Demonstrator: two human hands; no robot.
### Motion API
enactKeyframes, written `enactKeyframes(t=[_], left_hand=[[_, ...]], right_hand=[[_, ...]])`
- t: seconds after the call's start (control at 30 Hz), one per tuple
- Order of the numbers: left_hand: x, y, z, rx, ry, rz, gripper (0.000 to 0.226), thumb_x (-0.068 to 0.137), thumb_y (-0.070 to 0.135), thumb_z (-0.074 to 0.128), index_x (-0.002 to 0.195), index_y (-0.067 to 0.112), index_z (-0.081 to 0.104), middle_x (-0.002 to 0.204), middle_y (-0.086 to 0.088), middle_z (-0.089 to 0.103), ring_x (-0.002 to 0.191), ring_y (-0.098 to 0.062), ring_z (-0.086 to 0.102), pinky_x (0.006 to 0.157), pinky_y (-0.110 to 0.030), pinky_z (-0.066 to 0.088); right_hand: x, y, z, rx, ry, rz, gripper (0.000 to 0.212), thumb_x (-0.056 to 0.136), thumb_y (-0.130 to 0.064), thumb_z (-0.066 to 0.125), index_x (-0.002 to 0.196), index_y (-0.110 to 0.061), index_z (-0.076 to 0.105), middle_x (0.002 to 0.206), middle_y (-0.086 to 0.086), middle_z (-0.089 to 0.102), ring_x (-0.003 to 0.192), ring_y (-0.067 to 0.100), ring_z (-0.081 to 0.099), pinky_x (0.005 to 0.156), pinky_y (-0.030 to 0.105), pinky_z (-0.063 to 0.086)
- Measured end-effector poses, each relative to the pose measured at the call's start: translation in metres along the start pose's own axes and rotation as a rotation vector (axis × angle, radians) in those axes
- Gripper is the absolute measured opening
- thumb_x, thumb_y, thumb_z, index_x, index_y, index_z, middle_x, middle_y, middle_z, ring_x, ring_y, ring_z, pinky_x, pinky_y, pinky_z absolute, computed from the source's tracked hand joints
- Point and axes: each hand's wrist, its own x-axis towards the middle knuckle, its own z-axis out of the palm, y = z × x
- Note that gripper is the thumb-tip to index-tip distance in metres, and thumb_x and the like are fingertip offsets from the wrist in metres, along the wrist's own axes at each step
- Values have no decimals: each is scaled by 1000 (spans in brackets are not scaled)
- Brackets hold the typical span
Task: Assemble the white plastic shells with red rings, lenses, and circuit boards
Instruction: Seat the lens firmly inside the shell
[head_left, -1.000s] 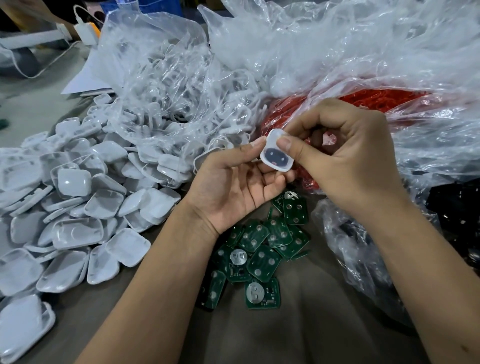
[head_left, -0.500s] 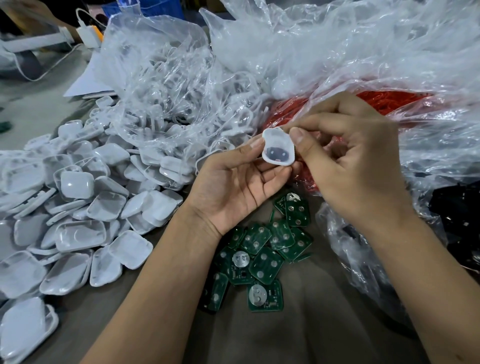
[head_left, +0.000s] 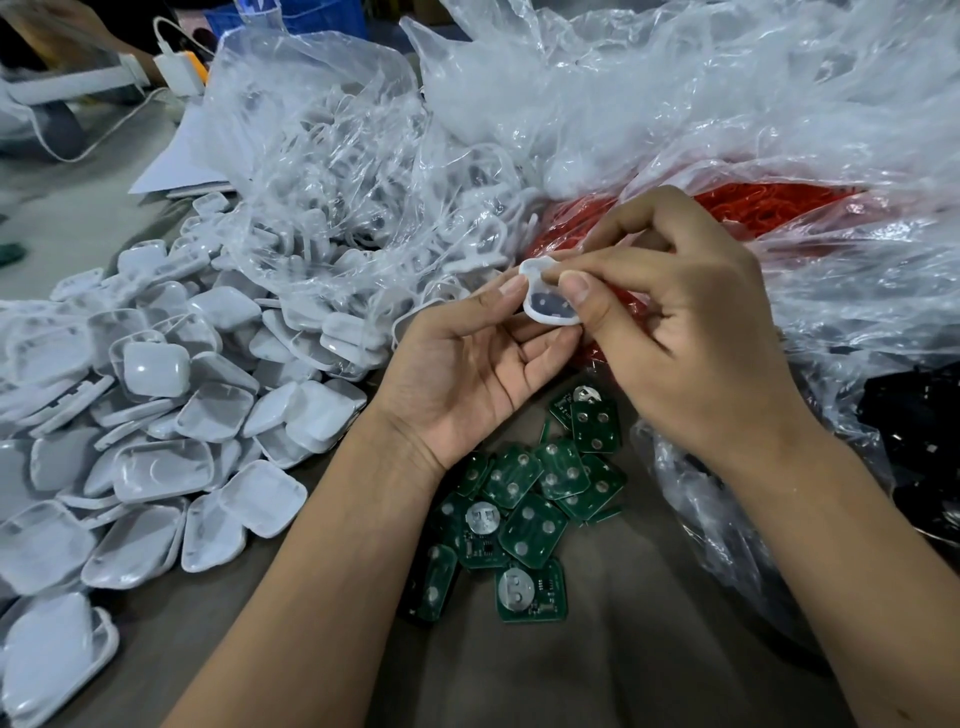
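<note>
Across desk (head_left: 597, 670): grey-brown surface, crowded worktop.
Left of desk: loose white shells (head_left: 156, 457), heaped.
Centre front: green circuit boards (head_left: 524, 514), small pile.
Clear bags: one with white parts (head_left: 332, 171); one with red rings (head_left: 769, 205).
Left hand (head_left: 467, 379): fingertips pinching white shell (head_left: 545, 304).
Right hand (head_left: 670, 332): thumb and forefinger gripping same shell, above the boards.

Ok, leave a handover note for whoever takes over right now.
Left hand and right hand both pinch one white shell with a dark insert in it.
Loose shells lie piled on the left, circuit boards below the hands, red rings in the bag behind.
Done: insert seated, as far as visible.
Left: ring and board for this shell, neither visibly fitted, then the pile.
</note>
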Motion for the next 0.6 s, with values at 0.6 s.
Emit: enactKeyframes(t=[0.6], left_hand=[[-2, 0, 2, -10, 4, 9, 33, 89, 11, 61, 120, 3, 62, 100, -10, 72, 88, -19, 72, 88, -28, 60]], right_hand=[[0, -2, -3, 74, -41, -13, 24, 103, -23, 64, 104, -6, 80, 108, 6, 63, 103, 23, 61, 83, 33, 49]])
